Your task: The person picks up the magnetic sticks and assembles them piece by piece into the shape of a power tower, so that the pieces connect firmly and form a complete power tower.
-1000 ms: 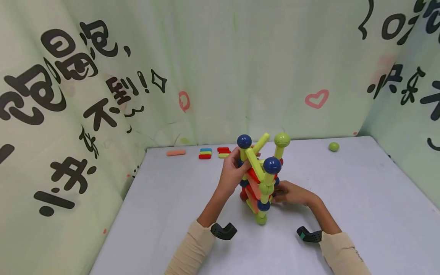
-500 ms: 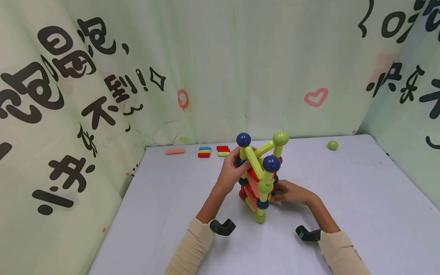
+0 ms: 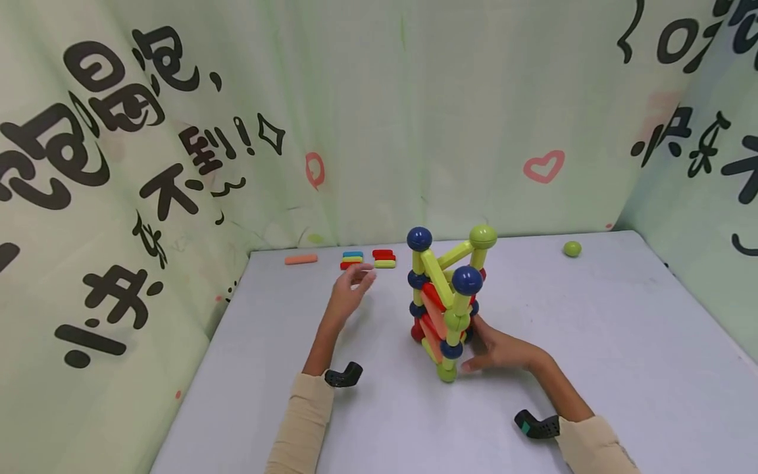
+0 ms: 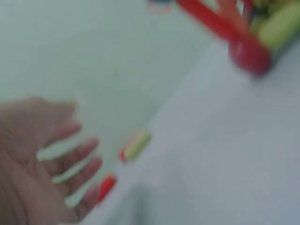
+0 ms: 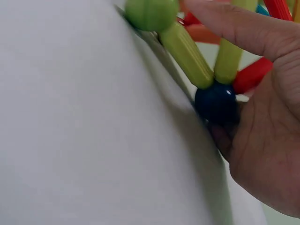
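Observation:
A tower of magnetic balls and sticks (image 3: 441, 283) stands upright on the table, with blue, green and red balls joined by yellow-green, red and orange sticks. My left hand (image 3: 349, 293) is left of it, apart from the tower and near the short sticks at the back. In the left wrist view its fingers (image 4: 77, 157) are spread, with nothing held. Beside the tower's lower right side is my right hand (image 3: 503, 349), thumb and fingers spread. The right wrist view has its fingertips partly hidden behind a low blue ball (image 5: 216, 103); its thumb (image 5: 234, 23) extends past the sticks.
Two small groups of short sticks, one with a blue stick (image 3: 353, 254) and one with a red stick (image 3: 382, 253), lie near the table's back edge. An orange stick (image 3: 301, 259) is farther left. A loose green ball (image 3: 572, 249) sits at the back right. A printed curtain (image 3: 367, 131) hangs behind.
My left hand has let go of the tower's upper part and moved left. The upper yellow-green stick has swung over to the green-topped post. My right hand's thumb has spread away from the tower.

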`<state>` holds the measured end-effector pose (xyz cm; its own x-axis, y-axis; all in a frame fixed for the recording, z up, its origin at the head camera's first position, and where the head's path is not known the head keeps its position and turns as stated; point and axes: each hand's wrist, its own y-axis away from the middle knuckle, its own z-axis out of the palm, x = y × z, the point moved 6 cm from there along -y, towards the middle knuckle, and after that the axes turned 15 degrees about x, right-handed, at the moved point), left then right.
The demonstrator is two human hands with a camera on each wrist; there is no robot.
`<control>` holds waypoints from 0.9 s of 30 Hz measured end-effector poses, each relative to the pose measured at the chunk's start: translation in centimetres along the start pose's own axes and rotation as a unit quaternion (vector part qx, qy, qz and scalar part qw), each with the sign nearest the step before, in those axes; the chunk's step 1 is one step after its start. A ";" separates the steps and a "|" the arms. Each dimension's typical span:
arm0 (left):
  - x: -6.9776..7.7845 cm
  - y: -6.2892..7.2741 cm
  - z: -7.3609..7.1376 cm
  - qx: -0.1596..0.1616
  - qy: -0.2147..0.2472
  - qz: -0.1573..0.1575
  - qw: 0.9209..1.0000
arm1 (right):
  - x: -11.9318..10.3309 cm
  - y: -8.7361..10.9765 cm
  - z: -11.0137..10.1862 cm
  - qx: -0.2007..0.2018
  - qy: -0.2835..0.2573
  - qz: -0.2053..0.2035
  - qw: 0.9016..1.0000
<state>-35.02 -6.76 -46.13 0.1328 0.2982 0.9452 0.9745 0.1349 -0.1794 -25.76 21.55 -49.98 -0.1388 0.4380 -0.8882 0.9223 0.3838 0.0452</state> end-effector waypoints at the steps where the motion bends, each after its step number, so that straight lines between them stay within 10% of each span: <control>1: -1.4 -0.5 -1.1 0.033 -0.045 -0.028 0.998 | -0.2 0.1 0.3 0.010 -0.005 -0.010 1.000; 6: -6.5 -2.2 -5.9 0.158 -0.164 -0.051 0.972 | -1.2 0.2 1.4 0.076 -0.023 -0.077 0.994; 10: -7.5 -3.3 -8.3 0.206 -0.210 0.023 0.955 | -1.6 0.6 1.9 0.137 -0.020 -0.116 0.984; 14: -8.0 -4.4 -9.8 0.226 -0.222 0.023 0.948 | -2.2 1.0 2.6 0.196 -0.015 -0.158 0.968; 21: -9.6 -6.6 -10.1 0.129 -0.317 0.031 0.939 | -3.0 1.4 3.8 0.317 0.019 -0.145 0.937; 27: -9.1 -7.3 -9.6 0.041 -0.387 -0.008 0.921 | -2.8 1.5 3.7 0.314 0.046 -0.158 0.935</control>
<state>-41.62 -19.54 -50.80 -0.0817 0.8759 0.4756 0.9542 0.2065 -0.2164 -22.69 17.86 -49.09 -0.4442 0.4617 -0.7678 0.8562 -0.0338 -0.5156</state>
